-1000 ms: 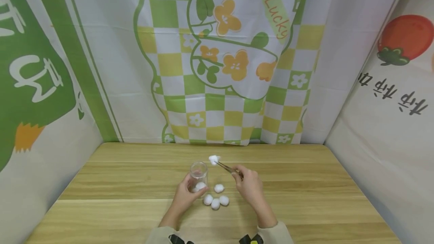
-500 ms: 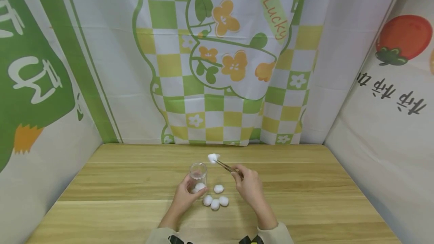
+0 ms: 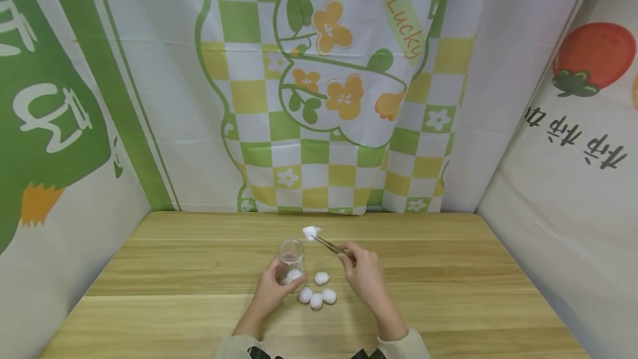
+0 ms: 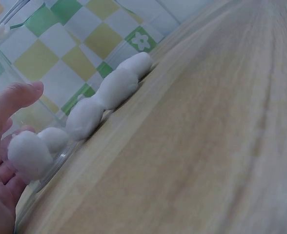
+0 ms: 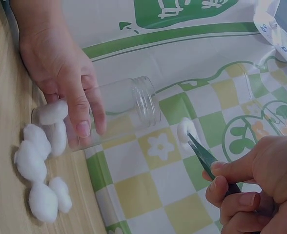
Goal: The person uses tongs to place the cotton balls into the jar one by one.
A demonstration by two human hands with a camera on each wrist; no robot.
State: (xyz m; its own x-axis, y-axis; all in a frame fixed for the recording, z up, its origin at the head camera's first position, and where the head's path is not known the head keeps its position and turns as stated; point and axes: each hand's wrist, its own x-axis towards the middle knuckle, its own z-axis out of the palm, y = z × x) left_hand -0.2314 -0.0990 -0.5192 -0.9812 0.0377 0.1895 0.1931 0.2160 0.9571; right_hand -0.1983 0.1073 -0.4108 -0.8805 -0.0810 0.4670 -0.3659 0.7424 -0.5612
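Observation:
My left hand (image 3: pixel 273 286) grips a clear glass jar (image 3: pixel 292 252) round its lower part, and the jar stands upright on the table. A few white cotton balls (image 5: pixel 55 113) lie at the bottom inside it. My right hand (image 3: pixel 365 271) pinches metal tweezers (image 3: pixel 327 244), whose tips hold one cotton ball (image 3: pixel 311 232) beyond the jar's open mouth. In the right wrist view this held cotton ball (image 5: pixel 186 131) hangs just off the threaded rim. Several loose cotton balls (image 3: pixel 316 299) lie on the table between my hands, close to the jar's base.
The wood-grain table (image 3: pixel 448 287) reaches back to a checked green and yellow cloth (image 3: pixel 319 170) behind it. Printed cloths (image 3: pixel 573 193) also hang along both sides.
The tweezers and their cotton ball have shifted slightly left, nearer the jar's mouth. My left hand and the jar stay in place, as do the loose cotton balls.

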